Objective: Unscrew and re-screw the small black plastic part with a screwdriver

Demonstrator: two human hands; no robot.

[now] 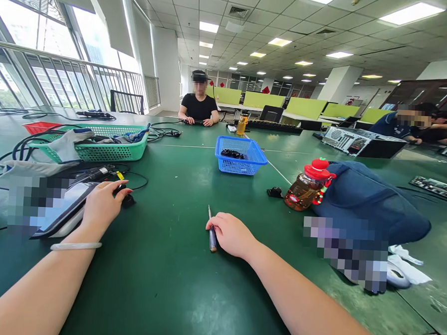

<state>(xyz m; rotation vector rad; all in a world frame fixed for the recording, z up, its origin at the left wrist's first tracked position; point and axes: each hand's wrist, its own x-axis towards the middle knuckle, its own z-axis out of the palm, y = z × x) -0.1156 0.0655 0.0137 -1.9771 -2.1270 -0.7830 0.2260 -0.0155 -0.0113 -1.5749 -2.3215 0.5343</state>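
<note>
My right hand rests on the green table with its fingers closed round a slim screwdriver. The thin metal tip points away from me, and the dark handle with a brownish end lies toward me. At the left, my left hand pinches a small black piece between thumb and forefinger; its exact kind is too small to tell. Another black part lies just beneath those fingertips. Beside this hand lies a device with a pale screen, partly blurred.
A green basket holds gloves, with black cables around it. A blue basket with black parts stands mid-table. To the right are a red-lidded bottle, a dark blue bag and a computer case. One person sits opposite.
</note>
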